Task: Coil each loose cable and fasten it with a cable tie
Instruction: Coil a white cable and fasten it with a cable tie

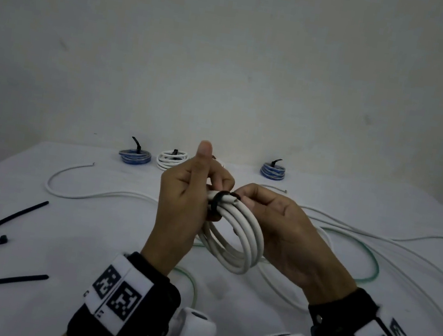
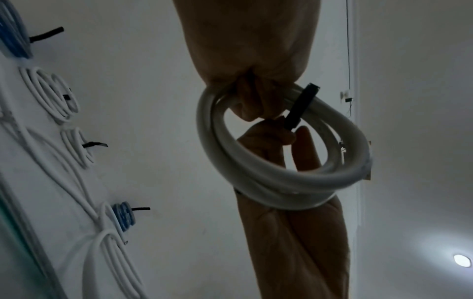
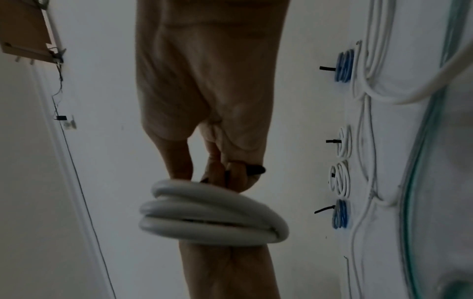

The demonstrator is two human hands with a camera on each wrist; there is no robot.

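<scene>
Two hands held a coiled white cable [image 1: 236, 234] above a white table [image 1: 41, 169], roughly at its centre. The left hand [image 1: 183, 205] gripped the coil at its top, fingers curled round the strands and thumb pointing up. A black cable tie [image 1: 218, 200] wrapped the coil there. The right hand [image 1: 283, 229] pinched the tie's end; the wrist views were dim, so it was unclear whether the tie was threaded through its head. At the table's far edge sat two tied blue coils [image 1: 134, 156] and a tied white coil [image 1: 172, 159]. Loose white cables [image 1: 101, 196] and a green cable [image 1: 372, 265] sprawled behind the hands. Spare black ties [image 1: 5, 224] lay at the left.
</scene>
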